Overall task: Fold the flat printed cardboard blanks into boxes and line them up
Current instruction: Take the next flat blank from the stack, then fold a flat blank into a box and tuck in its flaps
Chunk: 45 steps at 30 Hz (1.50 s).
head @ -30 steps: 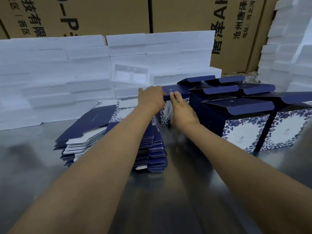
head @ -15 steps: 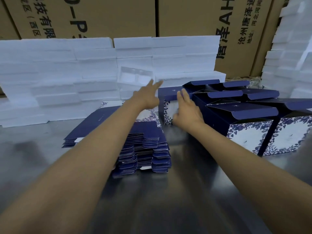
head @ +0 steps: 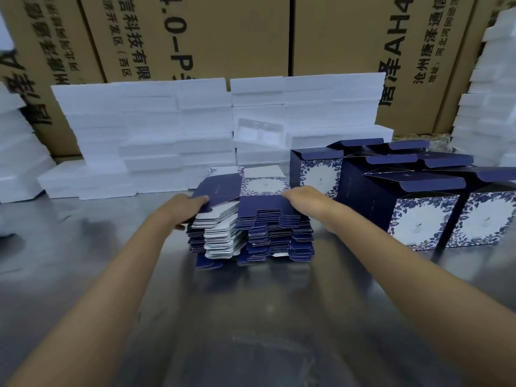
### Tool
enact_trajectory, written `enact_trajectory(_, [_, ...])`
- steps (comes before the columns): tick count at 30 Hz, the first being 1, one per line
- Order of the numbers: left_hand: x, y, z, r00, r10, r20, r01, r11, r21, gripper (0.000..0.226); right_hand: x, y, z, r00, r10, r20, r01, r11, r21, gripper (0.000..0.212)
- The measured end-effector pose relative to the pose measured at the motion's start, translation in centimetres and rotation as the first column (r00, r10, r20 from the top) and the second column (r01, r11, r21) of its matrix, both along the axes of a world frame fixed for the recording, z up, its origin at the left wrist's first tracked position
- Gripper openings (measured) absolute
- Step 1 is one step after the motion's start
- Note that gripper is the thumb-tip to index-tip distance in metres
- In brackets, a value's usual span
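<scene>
A stack of flat navy-and-white printed blanks lies on the steel table in front of me. My left hand grips the left edge of the top blank, fingers on top and thumb below. At the stack's right side my right hand holds the same blank's right edge. Several folded boxes with open lids stand in rows to the right; the newest one is at the left end of the back row, just beyond my right hand.
White foam trays are piled behind the stack, with more foam trays at the far left and far right. Brown shipping cartons form the back wall.
Both hands left the folded box at the left end of the row and came back toward me onto the stack, taking hold of the top blank's two sides.
</scene>
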State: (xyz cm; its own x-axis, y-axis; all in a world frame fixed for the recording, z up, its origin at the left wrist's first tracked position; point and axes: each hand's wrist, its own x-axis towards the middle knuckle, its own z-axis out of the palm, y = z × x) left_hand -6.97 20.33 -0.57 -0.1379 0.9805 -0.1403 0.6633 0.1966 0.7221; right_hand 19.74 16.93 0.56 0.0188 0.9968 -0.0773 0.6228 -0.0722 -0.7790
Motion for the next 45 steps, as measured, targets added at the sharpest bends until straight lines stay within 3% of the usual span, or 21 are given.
enact_trajectory(2, [0.0,-0.9,-0.7,0.991,0.007,0.137,-0.015,0.998,0.058,0.044,-0.9,-0.6,0.2,1.0,-0.024,0.006,0.024,1.0,0.008,0.034])
enact_trajectory(5, [0.1,-2.1,-0.5,0.966,-0.001,0.259,-0.04,0.988,0.151,0.028,-1.8,-1.7,0.7,0.998,-0.055,0.012,0.055,0.998,0.008,0.055])
enact_trajectory(8, [0.2,-3.4,0.2,0.948,-0.007,0.32,-0.073,0.969,0.235,0.038,-2.3,-2.5,1.2,0.997,-0.074,-0.024,0.075,0.996,0.05,0.046])
enact_trajectory(14, [1.9,-6.4,1.1,0.822,-0.14,0.551,-0.172,0.862,0.477,0.047,-2.4,-3.8,1.4,0.94,-0.212,-0.268,0.265,0.947,0.18,0.048])
enact_trajectory(17, [3.4,-7.2,2.0,0.734,-0.265,0.625,-0.159,0.828,0.538,0.049,-2.1,-3.9,2.6,0.871,-0.206,-0.447,0.258,0.964,0.058,0.061])
enact_trajectory(19, [4.8,-7.1,3.3,0.725,-0.316,0.612,-0.123,0.815,0.566,0.046,-1.9,-3.6,3.8,0.823,-0.097,-0.56,0.115,0.993,-0.002,0.07])
enact_trajectory(22, [6.7,-6.8,4.7,0.778,-0.387,0.495,0.011,0.796,0.605,0.052,-1.7,-2.8,4.7,0.686,0.094,-0.722,-0.096,0.995,0.039,0.074])
enact_trajectory(26, [7.4,-5.6,4.4,0.847,-0.407,0.342,0.158,0.807,0.568,0.052,-0.4,-2.1,3.9,0.473,0.2,-0.858,-0.225,0.969,0.102,0.079])
enact_trajectory(28, [7.1,-4.9,4.1,0.864,-0.425,0.27,0.242,0.821,0.517,0.052,0.3,-1.7,3.3,0.432,0.215,-0.876,-0.248,0.962,0.114,0.073])
enact_trajectory(30, [6.5,-4.2,3.6,0.874,-0.436,0.216,0.309,0.84,0.447,0.048,0.5,-1.1,3.0,0.459,0.22,-0.861,-0.224,0.966,0.127,0.053])
enact_trajectory(33, [6.0,-3.4,2.8,0.894,-0.407,0.189,0.308,0.863,0.4,0.043,0.8,0.0,2.5,0.584,0.151,-0.797,-0.138,0.987,0.086,0.031])
enact_trajectory(37, [4.4,-2.8,2.2,0.924,-0.163,0.347,-0.019,0.885,0.465,0.055,2.5,-0.6,1.9,0.624,0.219,-0.75,-0.228,0.969,0.094,0.029])
enact_trajectory(40, [2.2,-2.5,2.1,0.721,-0.127,0.681,-0.117,0.947,0.3,0.042,4.1,-1.4,1.6,0.638,0.297,-0.71,-0.3,0.946,0.126,0.029])
enact_trajectory(42, [0.9,-2.5,2.0,0.643,-0.184,0.743,-0.05,0.958,0.281,0.024,4.8,-1.6,1.6,0.66,0.301,-0.689,-0.297,0.946,0.129,0.031])
enact_trajectory(45, [0.1,-2.5,1.8,0.63,-0.221,0.744,-0.04,0.948,0.316,0.008,5.1,-1.3,1.4,0.707,0.259,-0.658,-0.214,0.965,0.15,0.031])
